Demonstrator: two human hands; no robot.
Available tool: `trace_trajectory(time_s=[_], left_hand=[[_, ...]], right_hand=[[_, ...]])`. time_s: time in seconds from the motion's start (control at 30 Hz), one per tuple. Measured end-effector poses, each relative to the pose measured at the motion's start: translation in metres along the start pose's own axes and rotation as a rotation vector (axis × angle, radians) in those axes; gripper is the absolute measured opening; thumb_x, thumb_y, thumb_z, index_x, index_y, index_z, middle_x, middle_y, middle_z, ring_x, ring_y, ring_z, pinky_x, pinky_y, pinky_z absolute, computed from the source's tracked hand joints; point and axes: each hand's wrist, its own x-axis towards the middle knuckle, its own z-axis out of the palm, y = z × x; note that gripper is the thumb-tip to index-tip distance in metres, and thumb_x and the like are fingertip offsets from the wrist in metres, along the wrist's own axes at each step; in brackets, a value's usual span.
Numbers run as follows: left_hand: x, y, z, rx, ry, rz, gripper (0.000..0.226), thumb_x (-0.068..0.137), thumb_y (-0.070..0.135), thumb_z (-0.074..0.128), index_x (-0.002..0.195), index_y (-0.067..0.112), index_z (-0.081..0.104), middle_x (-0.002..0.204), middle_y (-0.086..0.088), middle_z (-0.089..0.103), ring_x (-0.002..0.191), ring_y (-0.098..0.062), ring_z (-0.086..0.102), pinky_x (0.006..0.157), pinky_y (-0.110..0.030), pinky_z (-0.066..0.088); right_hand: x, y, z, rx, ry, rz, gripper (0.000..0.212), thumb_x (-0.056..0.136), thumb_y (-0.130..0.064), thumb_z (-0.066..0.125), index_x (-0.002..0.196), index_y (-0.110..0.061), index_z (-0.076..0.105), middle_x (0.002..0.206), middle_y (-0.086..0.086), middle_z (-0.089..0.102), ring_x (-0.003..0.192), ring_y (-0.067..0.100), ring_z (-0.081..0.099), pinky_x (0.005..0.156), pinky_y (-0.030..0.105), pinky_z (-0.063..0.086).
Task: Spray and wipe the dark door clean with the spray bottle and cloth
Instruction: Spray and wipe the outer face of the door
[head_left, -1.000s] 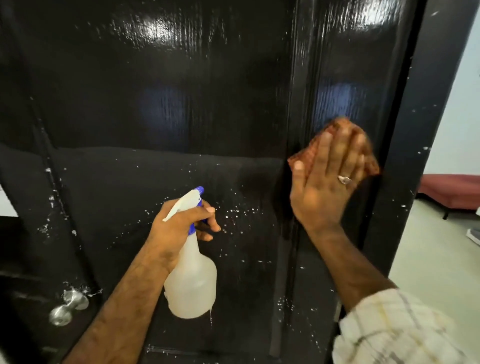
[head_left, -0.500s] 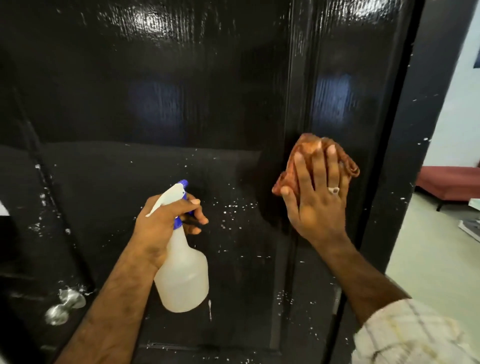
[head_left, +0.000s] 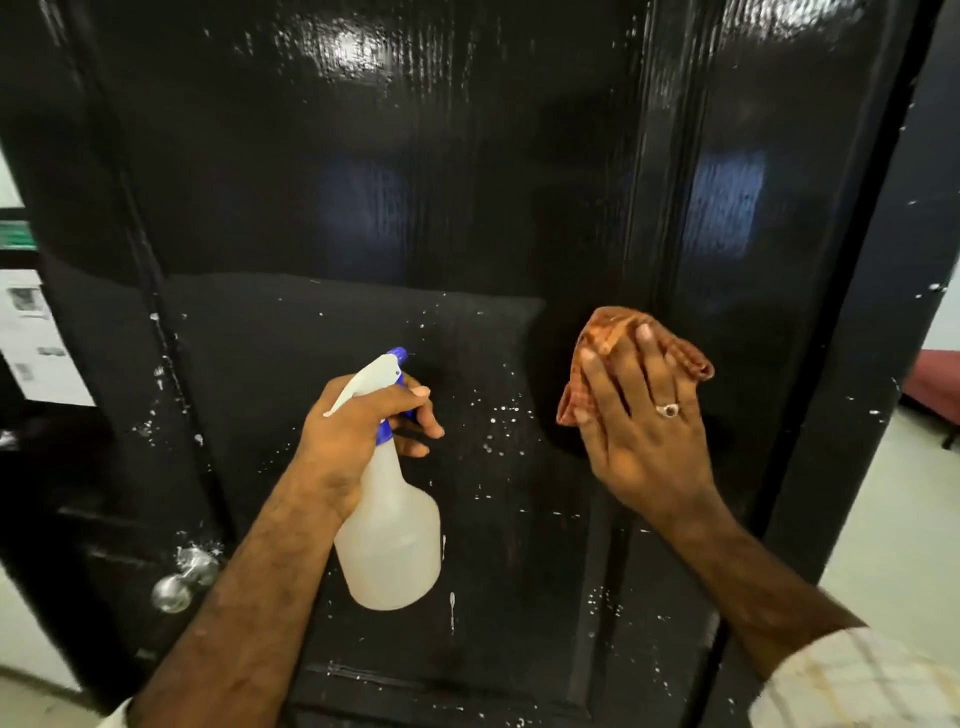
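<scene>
a: what's behind all this?
b: a pale floor (head_left: 893, 519) runs off to the right, with a red bench (head_left: 935, 384) near the edge of view, and some printed sheets (head_left: 31, 338) hang at the far left. the rest is the dark door (head_left: 415, 208), glossy across its upper part and matte lower down, dotted with white droplets (head_left: 498, 415) around the middle.

a: where's the spray bottle?
b: the spray bottle (head_left: 389, 540) hangs in front of the lower door panel – translucent white body, blue trigger and nozzle tip, nozzle pointing up and away toward the door. the left hand (head_left: 358, 431) grips its neck, fingers (head_left: 423, 415) curled around the trigger and the thumb lying over the white head.

a: and the cloth?
b: the orange checked cloth (head_left: 613, 338) is bunched against the door, right of the bottle and just beside the raised vertical moulding (head_left: 654, 208). the right hand (head_left: 644, 431) presses it flat to the surface with straight fingers spread over it – not curled round it. a ring (head_left: 668, 410) with a dark stone sits on one finger.

a: anything else on the door?
b: a round metal door knob (head_left: 182, 579) low on the left, speckled with white drops, and a thin white drip (head_left: 452, 608) just under the bottle. a checked sleeve (head_left: 852, 680) shows at the bottom right corner.
</scene>
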Motion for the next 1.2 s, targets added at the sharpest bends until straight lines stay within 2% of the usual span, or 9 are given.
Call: trace_trajectory(time_s=[0.13,0.23,0.33,0.43,0.63,0.77,0.97,1.07,1.2], left_hand=[[0.003,-0.002,-0.005,0.021,0.001,-0.01,0.008,0.098,0.01,0.069,0.097,0.005,0.075,0.083,-0.017,0.077,0.081,-0.034,0.077,0.07,-0.042,0.062],[0.007,-0.002,-0.012,0.019,0.019,-0.008,0.008,0.098,0.01,0.069,0.097,0.006,0.075,0.084,-0.016,0.077,0.082,-0.035,0.077,0.075,-0.045,0.062],[0.015,-0.005,-0.026,0.002,0.014,-0.004,0.008,0.098,0.01,0.069,0.097,0.006,0.075,0.084,-0.016,0.077,0.083,-0.035,0.077,0.075,-0.046,0.062],[0.02,-0.012,-0.045,0.004,-0.009,-0.006,0.008,0.098,0.009,0.069,0.097,0.004,0.075,0.084,-0.017,0.076,0.084,-0.037,0.077,0.072,-0.045,0.061],[0.044,-0.022,-0.082,0.017,-0.067,0.02,0.01,0.098,0.007,0.067,0.091,0.004,0.074,0.081,-0.02,0.074,0.084,-0.04,0.075,0.069,-0.042,0.059],[0.06,-0.023,-0.099,0.02,-0.122,0.04,0.008,0.097,0.006,0.067,0.093,0.003,0.074,0.082,-0.019,0.075,0.085,-0.039,0.076,0.07,-0.044,0.06],[0.081,-0.02,-0.129,-0.011,-0.195,0.061,0.012,0.096,-0.002,0.063,0.09,0.0,0.073,0.082,-0.02,0.075,0.083,-0.036,0.078,0.063,-0.034,0.063],[0.086,-0.017,-0.142,0.008,-0.255,0.069,0.013,0.096,-0.003,0.063,0.088,0.0,0.072,0.082,-0.021,0.076,0.084,-0.038,0.078,0.063,-0.033,0.063],[0.09,-0.013,-0.155,-0.024,-0.287,0.032,0.011,0.096,0.0,0.064,0.09,0.0,0.073,0.085,-0.023,0.076,0.087,-0.038,0.078,0.064,-0.035,0.062]], right_hand=[[0.072,-0.044,-0.003,0.065,0.083,0.327,0.07,0.112,-0.046,0.043,0.168,-0.01,0.024,0.175,0.022,0.011,0.163,0.044,0.008,0.131,0.059,0.006],[0.07,-0.082,0.012,0.118,0.022,0.11,0.069,0.113,-0.044,0.041,0.169,-0.009,0.021,0.176,0.02,0.01,0.163,0.042,0.005,0.131,0.06,0.012],[0.008,-0.096,0.034,0.133,-0.071,-0.135,0.068,0.109,-0.041,0.055,0.167,-0.015,0.03,0.175,0.014,0.022,0.164,0.035,0.013,0.129,0.055,0.023],[-0.017,-0.073,0.033,0.094,-0.009,-0.009,0.069,0.103,-0.038,0.066,0.164,-0.018,0.04,0.172,0.014,0.03,0.162,0.037,0.021,0.127,0.055,0.023],[0.085,-0.102,0.02,0.047,0.126,0.367,0.068,0.11,-0.043,0.047,0.168,-0.015,0.027,0.176,0.017,0.015,0.163,0.043,0.009,0.128,0.063,0.013],[0.108,-0.147,0.032,0.024,0.129,0.241,0.064,0.11,-0.042,0.048,0.166,-0.015,0.033,0.174,0.015,0.02,0.162,0.043,0.014,0.13,0.058,0.009],[0.018,-0.152,0.05,-0.015,-0.035,-0.026,0.07,0.1,-0.043,0.067,0.162,-0.021,0.044,0.171,0.013,0.031,0.161,0.038,0.023,0.129,0.054,0.018],[0.014,-0.124,0.039,-0.041,-0.001,0.108,0.076,0.095,-0.045,0.07,0.161,-0.02,0.044,0.169,0.017,0.035,0.16,0.042,0.024,0.124,0.062,0.026],[0.083,-0.139,0.032,-0.066,0.141,0.465,0.068,0.108,-0.046,0.046,0.166,-0.012,0.032,0.176,0.017,0.017,0.163,0.042,0.012,0.127,0.062,0.016]])
